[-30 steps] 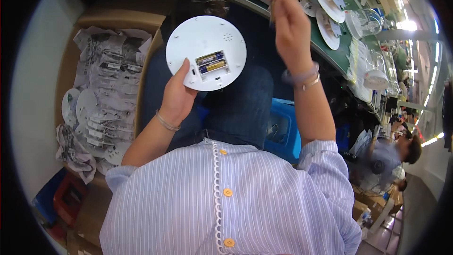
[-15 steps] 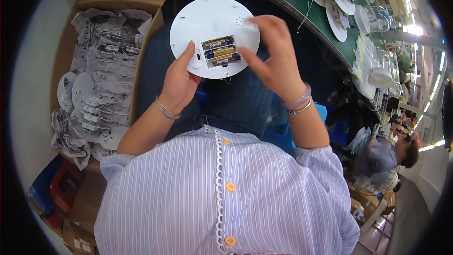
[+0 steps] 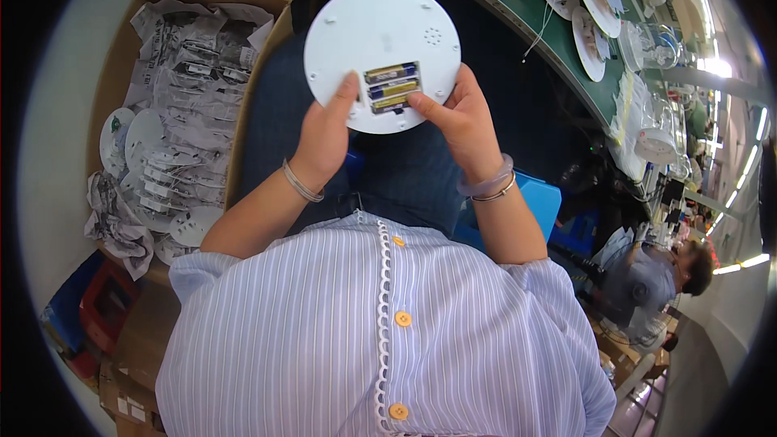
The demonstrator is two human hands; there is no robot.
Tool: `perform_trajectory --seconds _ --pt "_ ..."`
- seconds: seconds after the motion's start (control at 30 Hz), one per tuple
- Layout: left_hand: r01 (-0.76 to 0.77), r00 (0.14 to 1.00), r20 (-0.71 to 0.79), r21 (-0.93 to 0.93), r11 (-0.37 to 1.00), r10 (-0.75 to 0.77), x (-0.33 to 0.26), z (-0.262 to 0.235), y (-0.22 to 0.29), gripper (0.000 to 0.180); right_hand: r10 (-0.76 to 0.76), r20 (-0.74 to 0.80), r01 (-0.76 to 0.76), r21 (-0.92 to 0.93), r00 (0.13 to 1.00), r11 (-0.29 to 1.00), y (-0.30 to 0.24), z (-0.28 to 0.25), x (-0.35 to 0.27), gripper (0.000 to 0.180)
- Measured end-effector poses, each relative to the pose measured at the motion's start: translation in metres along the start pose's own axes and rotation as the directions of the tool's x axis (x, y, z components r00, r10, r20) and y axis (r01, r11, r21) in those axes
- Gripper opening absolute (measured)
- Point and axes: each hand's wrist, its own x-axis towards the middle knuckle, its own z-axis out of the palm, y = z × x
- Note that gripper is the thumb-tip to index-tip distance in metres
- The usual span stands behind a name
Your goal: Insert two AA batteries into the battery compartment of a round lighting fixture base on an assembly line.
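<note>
A round white plastic disc (image 3: 364, 32) is held up over my lap, its battery compartment facing me. Several dark-and-gold batteries (image 3: 392, 87) lie side by side in the compartment, which has no cover on it. My left hand (image 3: 322, 133) grips the disc's lower left edge, thumb on the face beside the compartment and fingers hidden behind. On the lower right edge my right hand (image 3: 468, 125) holds the same disc, its thumb tip on the end of the lowest battery. Small screw posts and a ring of speaker holes show on the disc's face.
To my left stands a cardboard box (image 3: 113, 105) with crumpled newspaper (image 3: 174, 57) and several white discs (image 3: 146, 139). A green workbench (image 3: 518, 24) with more discs (image 3: 588, 44) runs along the far right. A blue stool (image 3: 530, 204) is by my right forearm; a person (image 3: 647, 283) sits farther right.
My right hand, apart from the disc's lower right edge before, now grips it there with the thumb on a battery. The disc has shifted slightly right and up in view.
</note>
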Motion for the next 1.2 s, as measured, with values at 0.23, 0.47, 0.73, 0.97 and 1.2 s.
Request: perform_trajectory --seconds 0.23,0.47,0.73,0.97,1.2 --pt "0.040 0.999 0.013 -0.171 0.984 -0.038 0.003 0.004 0.014 0.041 -0.050 0.035 0.050 0.004 0.998 0.999 0.000 0.000 0.000 0.068" --pt "0.126 0.984 0.168 -0.483 0.866 -0.050 0.000 0.011 0.038 0.045 -0.071 0.467 0.092 -0.022 0.881 0.996 0.006 0.016 -0.008 0.074" --pt "-0.353 0.918 -0.040 -0.531 0.770 0.394 -0.020 0.007 0.104 0.041 0.088 0.658 -0.229 0.131 0.748 0.964 -0.012 0.030 -0.021 0.014" --pt "-0.619 0.768 -0.179 -0.454 0.641 0.615 -0.059 0.029 0.142 0.040 0.011 0.697 -0.102 0.089 0.717 0.991 -0.054 0.031 -0.028 0.017" --pt "-0.697 0.683 -0.186 -0.455 0.554 0.706 -0.090 0.043 0.159 0.039 -0.015 0.759 -0.072 0.082 0.651 0.994 -0.075 0.035 -0.040 0.019"
